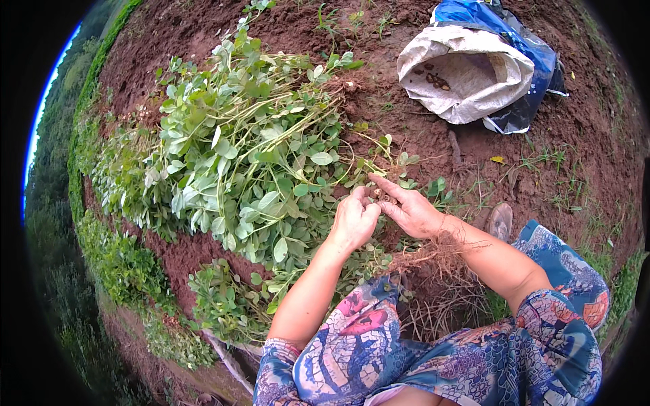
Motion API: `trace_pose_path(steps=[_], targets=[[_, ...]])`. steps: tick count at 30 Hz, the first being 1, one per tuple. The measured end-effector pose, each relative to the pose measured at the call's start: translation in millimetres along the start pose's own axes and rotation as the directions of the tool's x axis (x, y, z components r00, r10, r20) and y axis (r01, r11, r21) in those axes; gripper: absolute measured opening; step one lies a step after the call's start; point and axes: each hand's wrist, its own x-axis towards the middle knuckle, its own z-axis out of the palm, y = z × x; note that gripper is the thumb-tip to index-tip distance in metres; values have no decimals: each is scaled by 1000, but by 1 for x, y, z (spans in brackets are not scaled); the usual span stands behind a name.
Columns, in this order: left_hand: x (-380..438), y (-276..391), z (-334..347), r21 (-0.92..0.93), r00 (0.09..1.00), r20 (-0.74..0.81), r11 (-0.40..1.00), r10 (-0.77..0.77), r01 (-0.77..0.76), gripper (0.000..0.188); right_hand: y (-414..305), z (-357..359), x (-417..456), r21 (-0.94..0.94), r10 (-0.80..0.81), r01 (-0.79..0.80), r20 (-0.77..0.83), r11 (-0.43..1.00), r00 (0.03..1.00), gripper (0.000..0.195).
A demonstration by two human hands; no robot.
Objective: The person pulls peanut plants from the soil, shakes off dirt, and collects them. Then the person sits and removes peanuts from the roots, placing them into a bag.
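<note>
My left hand [355, 218] and my right hand [414, 214] meet at the right edge of a heap of uprooted peanut plants [254, 152]. Between the fingertips is a small cluster of pale, soil-stained peanut pods [378, 195]. The left thumb and fingers pinch at it; the right thumb closes in from the other side with the index finger stretched out. My fingers partly hide the cluster. A tangle of brown roots [431, 251] lies under and against my right forearm.
A white woven sack [457, 109] with a rolled-down rim stands at the upper right, several brown pods [437, 81] inside. Blue and black plastic [538, 66] lies against it. Around is reddish soil [574, 147] with grass tufts. My shoe [501, 222] rests beyond my right forearm.
</note>
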Motion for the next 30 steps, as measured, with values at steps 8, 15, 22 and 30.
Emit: trace_pose_path(steps=[8,15,22,30], targets=[[-2,-21,-25,-622,999,-12,782,-34,19,45,-14,-52,-4,758,208,-367,302,539,930,51],[-16,-3,-23,-41,916,-295,954,271,-295,44,44,-65,56,360,333,-285,-78,888,940,39],[-21,7,-34,310,802,-148,797,579,-519,37,-47,-80,86,853,266,54,-221,519,938,17],[-8,-23,-11,-690,983,-154,723,-103,-33,19,28,14,6,769,634,-565,283,298,720,34]])
